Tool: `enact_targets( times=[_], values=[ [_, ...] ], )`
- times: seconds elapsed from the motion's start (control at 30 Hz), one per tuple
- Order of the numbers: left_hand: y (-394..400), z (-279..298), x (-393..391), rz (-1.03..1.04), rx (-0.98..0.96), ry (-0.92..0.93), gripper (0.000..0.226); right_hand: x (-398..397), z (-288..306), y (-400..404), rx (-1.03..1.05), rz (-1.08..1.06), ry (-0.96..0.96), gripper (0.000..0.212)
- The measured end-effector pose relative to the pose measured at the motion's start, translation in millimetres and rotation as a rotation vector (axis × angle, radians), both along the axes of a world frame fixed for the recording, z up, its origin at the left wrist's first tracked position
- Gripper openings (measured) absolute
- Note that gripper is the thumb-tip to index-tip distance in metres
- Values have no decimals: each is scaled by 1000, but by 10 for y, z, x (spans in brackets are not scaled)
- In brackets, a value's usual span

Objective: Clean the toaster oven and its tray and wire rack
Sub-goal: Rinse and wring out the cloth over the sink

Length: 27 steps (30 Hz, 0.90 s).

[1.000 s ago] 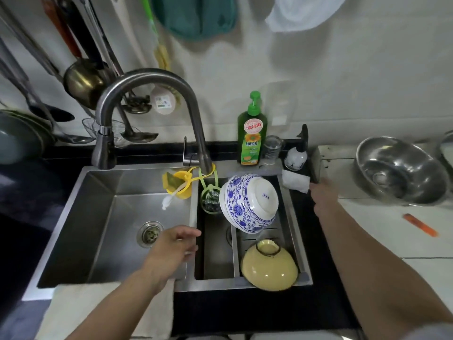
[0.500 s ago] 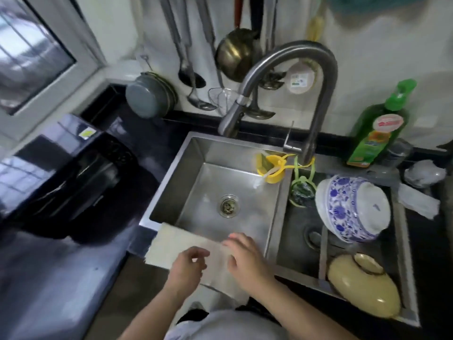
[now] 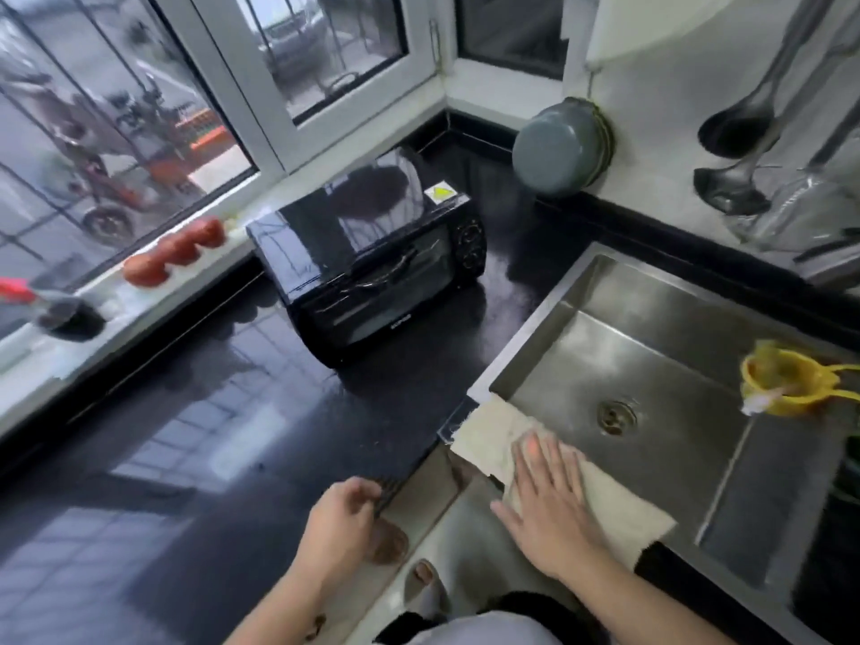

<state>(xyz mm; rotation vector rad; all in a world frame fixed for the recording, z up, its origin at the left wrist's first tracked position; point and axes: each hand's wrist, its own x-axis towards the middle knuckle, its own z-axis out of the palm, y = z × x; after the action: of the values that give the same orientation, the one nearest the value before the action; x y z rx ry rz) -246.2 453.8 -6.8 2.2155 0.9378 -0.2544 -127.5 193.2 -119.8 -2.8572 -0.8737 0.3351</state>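
Observation:
The black toaster oven (image 3: 372, 272) stands on the dark countertop (image 3: 209, 435) left of the sink, with its glass door closed and two knobs on its right side. Its inside is too dim to show a tray or rack. A beige cloth (image 3: 484, 435) lies draped over the sink's front rim. My right hand (image 3: 544, 500) lies flat on this cloth, fingers spread. My left hand (image 3: 344, 519) rests at the counter's front edge with fingers loosely curled, off the cloth and holding nothing that I can see.
The steel sink (image 3: 651, 365) has a yellow strainer (image 3: 786, 379) on its right divider. A grey pot (image 3: 558, 151) leans on the back wall, and ladles (image 3: 735, 128) hang to its right. Tomatoes (image 3: 177, 249) sit on the window sill.
The view has swung left from the sink to the toaster oven. My left hand has let go of the cloth and moved to the counter edge. My right hand now lies flat on the cloth.

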Motion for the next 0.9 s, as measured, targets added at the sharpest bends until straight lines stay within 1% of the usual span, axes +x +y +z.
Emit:
enact_targets(
  times=[0.1, 0.23, 0.3, 0.33, 0.37, 0.43, 0.47, 0.5, 0.53, 0.57, 0.63, 0.7, 0.77, 0.8, 0.9],
  values=[
    [458, -85, -129, 16, 10, 0, 35, 195, 20, 878, -4, 44, 43, 85],
    [983, -120, -365, 82, 30, -40, 36, 128, 66, 1859, -21, 83, 172, 96],
    [1182, -117, -447, 114, 34, -79, 37, -76, 129, 2226, -16, 178, 230, 99],
    [1259, -126, -462, 118, 37, -118, 38, -199, 178, 2401, -5, 263, 268, 99],
    [1320, -139, -457, 118, 42, -169, 41, -329, 237, 2571, 10, 371, 321, 96],
    [1391, -198, -405, 130, 36, -265, 44, -494, 383, 2833, 86, 538, 455, 81],
    [1410, -233, -355, 113, 37, -286, 41, -483, 433, 2894, 140, 555, 487, 71],
    [1417, -286, -305, 70, 40, -280, 34, -407, 468, 2894, 171, 544, 471, 63],
    [1420, -364, -269, 5, 55, -238, 29, -297, 487, 2837, 165, 528, 429, 58],
    [1409, -458, -230, -60, 102, -175, 32, -170, 475, 2738, 121, 521, 382, 56],
    [1370, -639, -189, -154, 257, -51, 51, 10, 430, 2525, -7, 520, 316, 60],
    [1512, -734, -45, -167, 388, 66, 61, 30, 437, 2526, -29, 533, 299, 64],
    [1881, -839, 224, -163, 432, 151, 65, 28, 426, 2776, 11, 518, 326, 66],
    [2116, -880, 383, -169, 453, 152, 65, 60, 406, 2966, 29, 485, 328, 65],
    [2649, -949, 820, -217, 487, 164, 65, 276, 382, 3585, 67, 283, 236, 65]
  ],
)
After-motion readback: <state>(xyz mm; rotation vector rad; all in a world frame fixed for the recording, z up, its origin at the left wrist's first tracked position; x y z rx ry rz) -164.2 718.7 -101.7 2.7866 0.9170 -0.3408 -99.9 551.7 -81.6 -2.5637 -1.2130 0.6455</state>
